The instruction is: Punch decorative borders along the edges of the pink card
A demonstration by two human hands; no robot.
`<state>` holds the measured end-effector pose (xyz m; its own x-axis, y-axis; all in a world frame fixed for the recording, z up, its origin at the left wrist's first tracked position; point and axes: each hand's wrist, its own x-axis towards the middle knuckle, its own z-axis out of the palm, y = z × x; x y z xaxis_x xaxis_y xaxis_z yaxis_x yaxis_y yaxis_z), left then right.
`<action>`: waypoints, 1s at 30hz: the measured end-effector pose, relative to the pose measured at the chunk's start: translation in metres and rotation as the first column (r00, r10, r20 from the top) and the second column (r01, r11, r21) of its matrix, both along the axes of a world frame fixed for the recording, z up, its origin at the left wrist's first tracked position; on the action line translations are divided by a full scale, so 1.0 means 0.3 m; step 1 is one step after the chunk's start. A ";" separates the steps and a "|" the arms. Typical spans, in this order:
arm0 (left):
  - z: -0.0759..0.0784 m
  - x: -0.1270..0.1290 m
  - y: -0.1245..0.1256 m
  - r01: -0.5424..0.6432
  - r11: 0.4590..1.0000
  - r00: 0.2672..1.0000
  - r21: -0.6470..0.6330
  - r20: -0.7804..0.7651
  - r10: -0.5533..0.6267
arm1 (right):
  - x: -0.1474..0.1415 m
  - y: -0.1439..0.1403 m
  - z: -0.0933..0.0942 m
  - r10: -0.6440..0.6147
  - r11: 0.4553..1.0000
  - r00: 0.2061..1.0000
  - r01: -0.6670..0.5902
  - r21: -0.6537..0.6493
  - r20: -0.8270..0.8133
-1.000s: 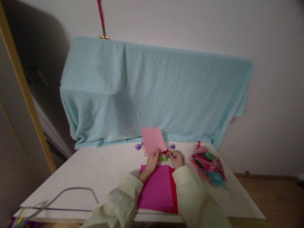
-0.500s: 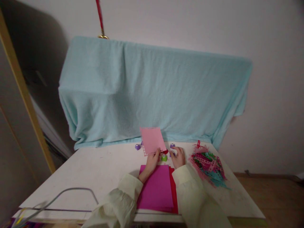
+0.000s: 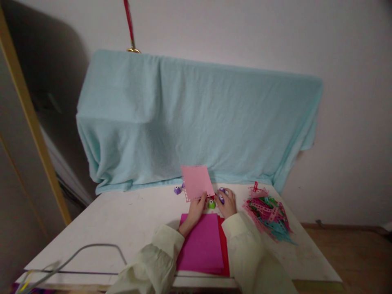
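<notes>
I note the left hand [image 3: 196,207] pinching the pink sheet [image 3: 197,182] upright at 12 o'clock, while the right hand [image 3: 227,204] closes on a purple punch [image 3: 221,199] (just beside it, at 3 o'clock).

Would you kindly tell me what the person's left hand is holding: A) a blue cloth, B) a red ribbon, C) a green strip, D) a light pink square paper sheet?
D: the left hand pinches the lower edge of the light pink square paper sheet, raised above the white table.

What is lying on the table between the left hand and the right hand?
In the head view, a small green punch sits on the white table between the left hand, which holds the pink paper, and the right hand.
</notes>
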<state>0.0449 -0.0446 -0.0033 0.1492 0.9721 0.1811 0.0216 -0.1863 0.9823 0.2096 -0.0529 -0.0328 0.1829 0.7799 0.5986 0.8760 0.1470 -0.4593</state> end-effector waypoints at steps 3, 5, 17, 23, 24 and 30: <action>0.003 0.000 -0.001 -0.006 1.000 1.000 0.002 -0.025 0.006 | 0.002 0.001 0.000 -0.011 1.000 1.000 0.012 0.018 -0.023; 0.003 -0.001 -0.002 -0.012 1.000 0.999 0.004 -0.042 0.013 | 0.002 0.002 -0.004 -0.009 1.000 1.000 0.010 0.018 -0.022; 0.013 -0.003 -0.005 0.022 1.000 0.998 0.022 -0.067 -0.020 | 0.010 -0.014 0.037 0.069 0.992 0.927 -0.024 0.124 -0.370; -0.003 0.002 0.001 0.010 1.000 0.999 0.005 -0.053 -0.010 | -0.021 -0.040 0.087 0.315 0.949 0.760 -0.274 0.160 -0.569; -0.006 0.002 0.003 0.009 1.000 0.999 0.002 -0.051 -0.009 | -0.031 -0.043 0.094 0.353 0.933 0.738 -0.322 0.159 -0.575; -0.014 0.003 0.011 -0.006 1.000 0.999 0.015 -0.034 0.007 | -0.077 -0.073 0.149 0.420 0.888 0.643 -0.436 0.145 -0.640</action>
<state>0.0458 -0.0412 -0.0075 0.1492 0.9703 0.1901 0.0563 -0.2003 0.9781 0.1866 -0.0748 0.0118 0.1546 0.8808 0.4476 0.2103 0.4133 -0.8860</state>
